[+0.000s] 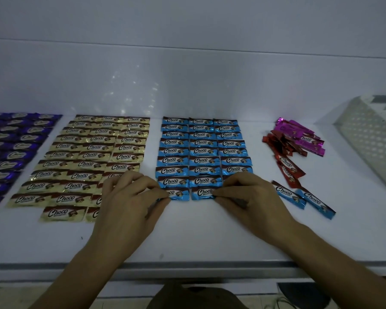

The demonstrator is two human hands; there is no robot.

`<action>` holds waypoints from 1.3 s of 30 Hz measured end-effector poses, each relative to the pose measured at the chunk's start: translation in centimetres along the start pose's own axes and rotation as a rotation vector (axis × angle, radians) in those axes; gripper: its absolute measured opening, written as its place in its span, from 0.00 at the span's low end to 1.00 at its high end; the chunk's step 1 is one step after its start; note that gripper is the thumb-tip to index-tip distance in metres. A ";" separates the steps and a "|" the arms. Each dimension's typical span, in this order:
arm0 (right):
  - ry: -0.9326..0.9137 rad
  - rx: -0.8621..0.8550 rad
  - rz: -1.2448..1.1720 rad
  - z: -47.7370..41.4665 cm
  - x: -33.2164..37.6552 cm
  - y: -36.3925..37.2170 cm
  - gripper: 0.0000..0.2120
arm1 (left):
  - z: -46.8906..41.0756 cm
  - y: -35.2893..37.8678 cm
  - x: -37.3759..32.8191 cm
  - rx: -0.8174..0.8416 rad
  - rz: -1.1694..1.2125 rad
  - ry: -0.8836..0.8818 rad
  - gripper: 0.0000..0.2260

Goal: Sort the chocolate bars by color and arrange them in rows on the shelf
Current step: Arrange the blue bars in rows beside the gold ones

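Hands are working apart at the front of the shelf (pixel 198 233), each on its own wrapper. Left hand (pixel 129 197) is pinching the left end of the front-left bar (pixel 180 194) between thumb and fingertips. Right hand (pixel 247 195) is pinching the right end of the front-middle bar (pixel 201 192). Both bars are lying flat and side by side, forming the nearest row of the blue block (pixel 203 150).

Step in hand, as I am reading it, is squaring these two against the row behind. Sliding is looking better than lifting, since foil is likely slick and a light pinch should do. Far edges should be ending up just touching the row behind, with the seam between the pair lining up with the column seam beyond.

Third slot of this row is sitting under the right hand (cannot tell whether it is filled). Loose blue bars (pixel 288 194) are lying slanted just right of that hand, probably next in.

Farther right, red bars (pixel 288 166) and pink bars (pixel 303 134) are lying heaped and unsorted near the basket (pixel 370 139). Leftward, the gold block (pixel 94 157) and the purple block (pixel 13 148) are already sitting in rows.
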State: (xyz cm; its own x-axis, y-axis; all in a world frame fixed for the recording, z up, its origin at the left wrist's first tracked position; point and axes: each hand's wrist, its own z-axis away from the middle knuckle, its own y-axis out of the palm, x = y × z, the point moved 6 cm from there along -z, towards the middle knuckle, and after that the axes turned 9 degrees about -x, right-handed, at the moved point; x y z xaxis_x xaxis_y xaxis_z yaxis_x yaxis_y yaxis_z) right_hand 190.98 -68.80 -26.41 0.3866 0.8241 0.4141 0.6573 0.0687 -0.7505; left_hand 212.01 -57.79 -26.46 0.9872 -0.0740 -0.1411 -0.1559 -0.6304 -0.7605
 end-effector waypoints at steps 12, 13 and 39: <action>0.105 -0.100 0.072 2.0 -2.4 -5.1 0.15 | -2.9 -0.1 -4.8 0.013 0.043 0.017 0.15; 0.119 -0.123 0.106 2.6 -3.0 -6.3 0.15 | -3.7 0.5 -5.8 0.042 0.061 0.026 0.14; 0.190 0.012 0.068 6.5 -7.2 -9.6 0.09 | -4.6 4.5 -16.0 0.257 0.127 0.317 0.11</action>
State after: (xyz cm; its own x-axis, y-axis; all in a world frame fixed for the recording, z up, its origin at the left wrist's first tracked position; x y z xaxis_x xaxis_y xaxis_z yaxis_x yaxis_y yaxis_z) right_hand 177.64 -71.74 -25.57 0.5453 0.7064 0.4512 0.6184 0.0244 -0.7855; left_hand 195.64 -63.01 -24.68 0.9146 -0.3979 -0.0723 -0.2402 -0.3906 -0.8887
